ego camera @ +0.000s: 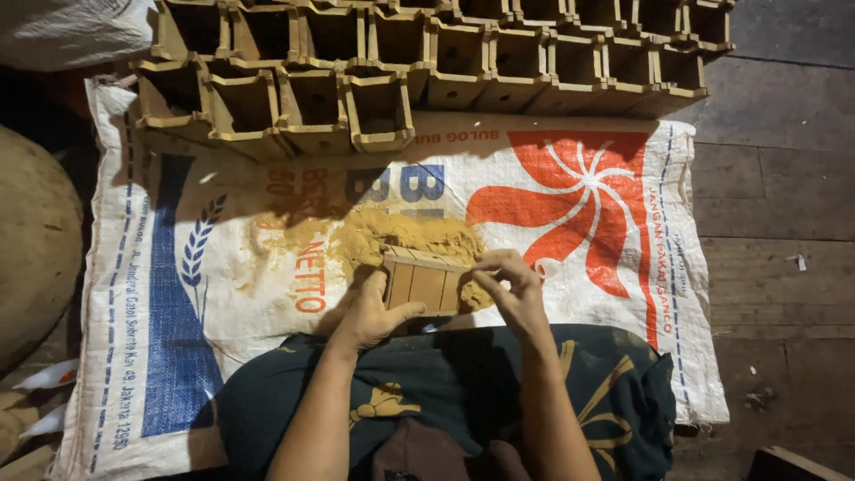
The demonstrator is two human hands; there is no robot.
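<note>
From the head cam, the person is sitting over a printed woven sack (570, 294) spread on the plank floor (775, 205). The left hand (372, 312) is gripping the near left side of a small slatted wooden box (426, 281), thumb lying across its face, while the right hand (512, 287) is pinching its right edge with fingers closed. The box is resting on a sawdust pile (401, 236) just in front of the lap, and rows of finished wooden boxes (427, 62) are lining up at the sack's far end.

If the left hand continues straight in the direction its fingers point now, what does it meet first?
The left hand already touches the small wooden box. Beyond it, probably the sawdust pile on the woven sack; depth is unclear.
</note>
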